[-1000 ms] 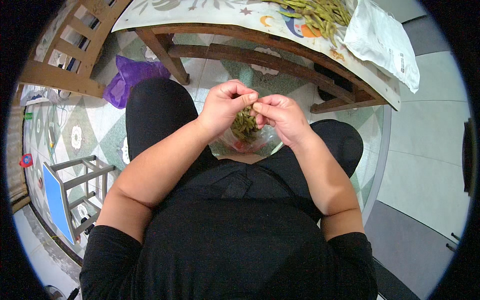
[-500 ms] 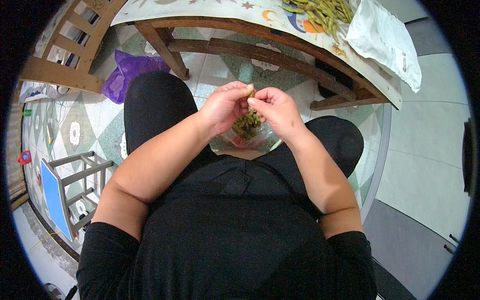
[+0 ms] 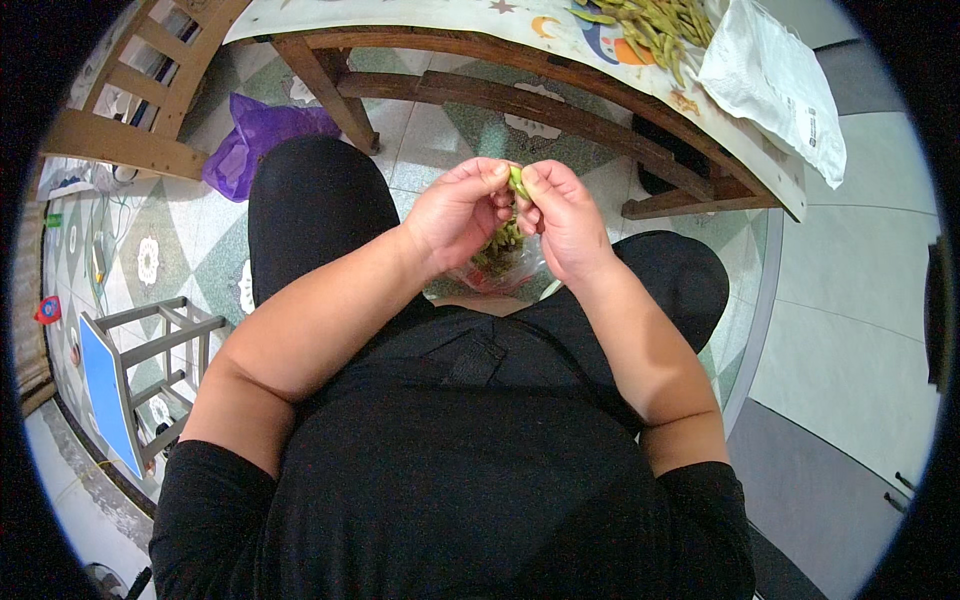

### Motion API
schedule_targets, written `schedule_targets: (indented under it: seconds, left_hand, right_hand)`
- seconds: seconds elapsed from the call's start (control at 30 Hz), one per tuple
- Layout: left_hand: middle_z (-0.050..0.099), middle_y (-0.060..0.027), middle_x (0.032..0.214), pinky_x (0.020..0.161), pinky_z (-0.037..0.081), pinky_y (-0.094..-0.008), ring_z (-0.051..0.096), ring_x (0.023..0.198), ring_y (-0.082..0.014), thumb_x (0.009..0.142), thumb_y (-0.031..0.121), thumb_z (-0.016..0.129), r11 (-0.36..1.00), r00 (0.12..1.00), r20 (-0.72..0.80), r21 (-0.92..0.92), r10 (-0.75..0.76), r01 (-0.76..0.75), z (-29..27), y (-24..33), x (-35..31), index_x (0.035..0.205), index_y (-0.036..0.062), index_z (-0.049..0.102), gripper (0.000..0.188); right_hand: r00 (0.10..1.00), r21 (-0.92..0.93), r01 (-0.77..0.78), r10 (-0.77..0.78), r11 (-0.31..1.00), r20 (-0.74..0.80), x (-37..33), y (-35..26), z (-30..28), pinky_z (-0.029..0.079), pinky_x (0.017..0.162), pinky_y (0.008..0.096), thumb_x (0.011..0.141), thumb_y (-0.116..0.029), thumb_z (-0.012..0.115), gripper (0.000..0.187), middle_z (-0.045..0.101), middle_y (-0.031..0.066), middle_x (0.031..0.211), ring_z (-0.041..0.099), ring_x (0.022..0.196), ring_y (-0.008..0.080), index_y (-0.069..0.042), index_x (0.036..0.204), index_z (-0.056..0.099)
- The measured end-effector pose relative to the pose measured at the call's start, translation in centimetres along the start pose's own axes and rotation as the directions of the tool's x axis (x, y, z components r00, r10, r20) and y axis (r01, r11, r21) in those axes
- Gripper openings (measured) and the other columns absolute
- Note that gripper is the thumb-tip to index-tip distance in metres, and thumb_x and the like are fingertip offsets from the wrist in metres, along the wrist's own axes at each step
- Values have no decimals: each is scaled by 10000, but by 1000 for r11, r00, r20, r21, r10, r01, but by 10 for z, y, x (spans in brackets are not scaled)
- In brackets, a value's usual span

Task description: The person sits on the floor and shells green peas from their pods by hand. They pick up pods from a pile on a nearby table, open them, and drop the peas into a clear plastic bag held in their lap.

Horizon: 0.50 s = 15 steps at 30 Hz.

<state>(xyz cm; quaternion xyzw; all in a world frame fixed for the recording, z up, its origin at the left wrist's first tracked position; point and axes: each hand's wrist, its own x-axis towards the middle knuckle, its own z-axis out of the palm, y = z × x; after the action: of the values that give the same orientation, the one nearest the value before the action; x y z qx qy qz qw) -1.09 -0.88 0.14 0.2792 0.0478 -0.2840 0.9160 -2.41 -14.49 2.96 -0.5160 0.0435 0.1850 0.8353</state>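
Observation:
Between my two hands is a green soybean pod [image 3: 517,183], pinched from both sides. My left hand [image 3: 462,208] has its thumb and forefinger closed on the pod's left end. On the other end, the thumb and fingers of my right hand [image 3: 563,212] are closed too. Below the hands, between my knees, a clear plastic bag [image 3: 520,275] holds several greenish-brown pods or shells [image 3: 497,247]; the hands cover part of it. A pile of soybean pods [image 3: 655,30] lies on the table at the upper right.
A wooden table [image 3: 480,90] with a printed cover stands ahead, a white plastic bag [image 3: 770,85] on its right end. A purple bag [image 3: 240,150] lies on the tiled floor beside my left knee. At left are a wooden chair [image 3: 125,150] and a blue-topped stool [image 3: 110,395].
The pod between my fingers now shows more of its green side. My right hand has turned, its thumb pointing more upward.

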Motion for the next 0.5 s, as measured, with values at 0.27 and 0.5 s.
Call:
schedule_targets:
  seconds: [0.27,0.5]
  left_hand:
    - [564,-21,768,616,459,-254,552,695,-135,825,186,491,970,988,4,-189,-155,153,3,1,0,860,98,532,103]
    - [551,-47,777,625,446,-257,525,677,-145,829,181,459,897,950,98,-313,-297,312,-5,5,1,832,57,502,131]
  right_hand:
    - [915,-625,350,-397,698,68,6,1,-2,415,518,265,839,-138,462,137,506,53,668,513,592,144,-27,766,498]
    - [838,-885,410,-476,221,269,4,-5,1,427,538,376,792,-158,474,105,517,115,731,526,629,308,-62,765,506]
